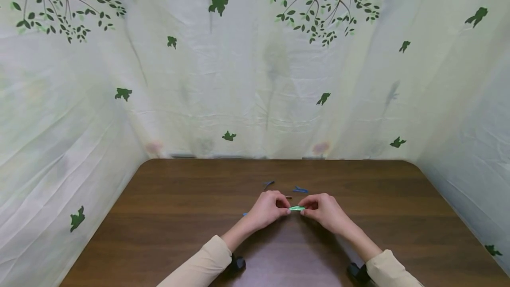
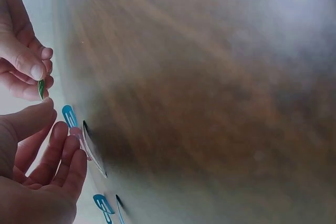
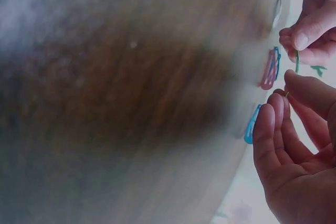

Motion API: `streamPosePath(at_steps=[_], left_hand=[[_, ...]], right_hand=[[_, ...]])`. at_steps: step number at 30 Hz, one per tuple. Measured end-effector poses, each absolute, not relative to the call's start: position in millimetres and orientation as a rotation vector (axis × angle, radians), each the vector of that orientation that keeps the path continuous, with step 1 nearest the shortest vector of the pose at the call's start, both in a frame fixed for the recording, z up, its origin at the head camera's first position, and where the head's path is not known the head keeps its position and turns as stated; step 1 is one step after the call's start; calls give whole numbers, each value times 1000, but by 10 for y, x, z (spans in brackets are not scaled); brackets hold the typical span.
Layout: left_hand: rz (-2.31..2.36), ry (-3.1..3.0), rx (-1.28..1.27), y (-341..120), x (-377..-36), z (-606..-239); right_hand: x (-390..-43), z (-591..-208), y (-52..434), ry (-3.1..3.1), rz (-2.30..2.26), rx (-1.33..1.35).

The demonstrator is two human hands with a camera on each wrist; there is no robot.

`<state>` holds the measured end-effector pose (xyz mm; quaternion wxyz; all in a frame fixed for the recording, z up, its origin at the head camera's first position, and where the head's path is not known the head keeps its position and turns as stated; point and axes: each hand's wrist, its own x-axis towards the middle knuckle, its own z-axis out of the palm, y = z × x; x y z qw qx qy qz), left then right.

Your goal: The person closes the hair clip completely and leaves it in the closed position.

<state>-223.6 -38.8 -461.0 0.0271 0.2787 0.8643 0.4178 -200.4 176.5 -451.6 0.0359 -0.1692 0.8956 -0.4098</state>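
A small green hair clip (image 1: 296,208) is held just above the brown table (image 1: 179,216), near its middle. My left hand (image 1: 287,211) pinches its left end and my right hand (image 1: 304,211) pinches its right end, with the fingers of both curled. In the left wrist view the green clip (image 2: 41,88) shows edge-on between my left thumb (image 2: 31,119) and the right hand's fingertips (image 2: 34,69). In the right wrist view the green clip (image 3: 296,61) is a thin line between the two hands.
Two blue clips (image 1: 300,189) (image 1: 268,184) lie just beyond the hands, and a bit of blue (image 1: 245,214) peeks out left of my left wrist. The right wrist view shows a pink-and-blue clip (image 3: 271,69) and a blue clip (image 3: 252,124). A leaf-printed cloth (image 1: 255,79) walls off three sides.
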Motion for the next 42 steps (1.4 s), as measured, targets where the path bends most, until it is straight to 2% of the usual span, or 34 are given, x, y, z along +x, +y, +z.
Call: streamPosePath(at_steps=[11, 42], left_hand=[[1223, 2656, 815, -362, -2265, -4631], [1078, 2696, 944, -364, -2298, -4654]], right_hand=[[-2079, -4594, 1786, 2695, -1260, -552], [-2101, -4612, 1791, 2689, -1182, -627]])
